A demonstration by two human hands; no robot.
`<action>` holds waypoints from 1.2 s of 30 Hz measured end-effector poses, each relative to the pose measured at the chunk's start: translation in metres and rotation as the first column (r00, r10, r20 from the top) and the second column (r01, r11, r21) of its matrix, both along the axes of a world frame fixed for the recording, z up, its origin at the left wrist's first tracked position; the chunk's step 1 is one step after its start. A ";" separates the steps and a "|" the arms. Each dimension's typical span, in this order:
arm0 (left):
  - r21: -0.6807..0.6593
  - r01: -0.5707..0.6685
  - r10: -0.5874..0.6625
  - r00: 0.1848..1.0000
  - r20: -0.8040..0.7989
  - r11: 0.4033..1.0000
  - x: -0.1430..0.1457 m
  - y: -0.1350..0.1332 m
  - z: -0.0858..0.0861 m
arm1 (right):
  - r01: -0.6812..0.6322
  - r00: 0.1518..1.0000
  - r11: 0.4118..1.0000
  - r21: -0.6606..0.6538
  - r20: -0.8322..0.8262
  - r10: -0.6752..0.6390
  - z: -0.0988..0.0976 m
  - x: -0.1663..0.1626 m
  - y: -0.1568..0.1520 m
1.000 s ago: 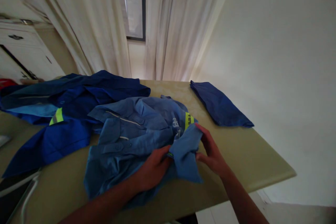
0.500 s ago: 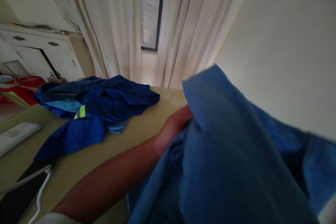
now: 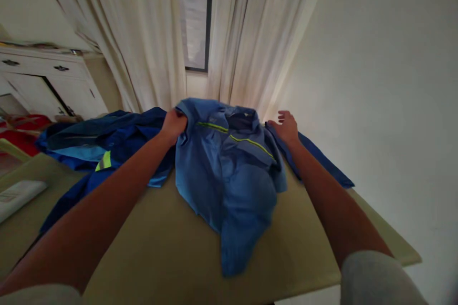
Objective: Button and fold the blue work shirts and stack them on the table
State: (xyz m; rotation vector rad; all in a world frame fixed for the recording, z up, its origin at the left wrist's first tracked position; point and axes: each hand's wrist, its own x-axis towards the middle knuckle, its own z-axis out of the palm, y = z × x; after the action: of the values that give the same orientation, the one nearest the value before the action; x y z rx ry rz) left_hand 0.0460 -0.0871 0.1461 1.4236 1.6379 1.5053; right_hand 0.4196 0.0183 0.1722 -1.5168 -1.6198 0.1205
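Note:
A blue work jacket [image 3: 203, 171] with thin yellow-green stripes across its chest lies on the table, front up, its collar toward the curtains. My left hand [image 3: 174, 125] is closed on the cloth at the jacket's left shoulder. On the other side, my right hand [image 3: 286, 126] is open with fingers apart, just above the sleeve that stretches out to the right. That sleeve's far end lies near the table's right edge. The jacket's lower part is bunched and one piece of it points toward me.
A heap of darker blue garments [image 3: 129, 133] with a bright yellow-green band lies at the left. Beside it are a white flat object [image 3: 21, 195] and red items [image 3: 25, 133]. The table [image 3: 161, 248] ends at a wall on the right; curtains [image 3: 143, 33] hang behind, and a white cabinet [image 3: 71, 81] stands back left.
The jacket, held up close before me earlier, now lies spread on the table. My left hand has moved left and away with its shoulder. My right hand has come into view, open.

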 end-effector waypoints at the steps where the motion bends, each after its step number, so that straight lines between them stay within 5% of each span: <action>1: -0.054 0.018 -0.022 0.996 -0.081 0.998 -0.005 -0.003 -0.017 | -0.039 0.999 0.998 -0.051 0.029 0.041 -0.024 0.001 -0.009; 6: -0.206 0.121 -0.224 0.759 -0.612 0.971 -0.017 -0.061 -0.124 | -0.316 0.937 0.934 -0.165 0.101 0.335 -0.121 -0.001 -0.117; 9: -0.197 0.138 -0.237 0.694 -0.680 0.971 -0.020 -0.099 -0.150 | -0.485 0.830 0.842 -0.236 0.176 0.528 -0.150 -0.009 -0.194; 12: -0.337 0.429 -0.544 0.618 -0.567 0.838 -0.015 -0.124 -0.142 | -0.571 0.702 0.747 -0.340 0.271 0.659 -0.163 -0.020 -0.245; 14: -0.378 0.546 -0.658 0.529 -0.536 0.747 -0.007 -0.130 -0.134 | -0.559 0.699 0.746 -0.363 0.278 0.659 -0.166 -0.026 -0.256; 16: -0.360 0.518 -0.617 0.502 -0.607 0.776 0.002 -0.130 -0.129 | -0.544 0.765 0.765 -0.344 0.171 0.621 -0.165 -0.028 -0.250; 19: -0.303 0.390 -0.473 0.481 -0.738 0.870 0.012 -0.122 -0.126 | -0.487 0.865 0.836 -0.253 -0.274 0.421 -0.156 -0.022 -0.222; 22: -0.262 0.262 -0.356 0.432 -0.829 0.929 0.017 -0.112 -0.121 | -0.402 0.668 0.895 -0.195 -0.731 0.140 -0.148 -0.012 -0.193; 24: -0.263 0.228 -0.335 0.387 -0.859 0.937 0.019 -0.107 -0.118 | -0.383 0.538 0.900 -0.209 -0.842 0.033 -0.147 -0.006 -0.182; 26: -0.278 0.229 -0.347 0.368 -0.862 0.933 0.020 -0.104 -0.121 | -0.372 0.504 0.895 -0.246 -0.863 -0.028 -0.149 -0.002 -0.180; 32: -0.234 0.229 -0.325 0.562 -0.761 0.945 0.022 -0.097 -0.141 | -0.327 0.616 0.918 -0.225 -0.787 0.027 -0.156 -0.006 -0.199; 36: -0.220 0.287 -0.361 0.780 -0.512 0.932 0.025 -0.106 -0.114 | -0.352 0.742 0.925 -0.144 -0.645 0.182 -0.148 -0.012 -0.218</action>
State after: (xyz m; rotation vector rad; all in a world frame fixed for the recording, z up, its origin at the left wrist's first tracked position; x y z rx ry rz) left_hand 0.0710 -0.1931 0.0320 2.0649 1.6341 0.8139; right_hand 0.4077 -0.1995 0.0245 -1.2183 -1.2840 0.9384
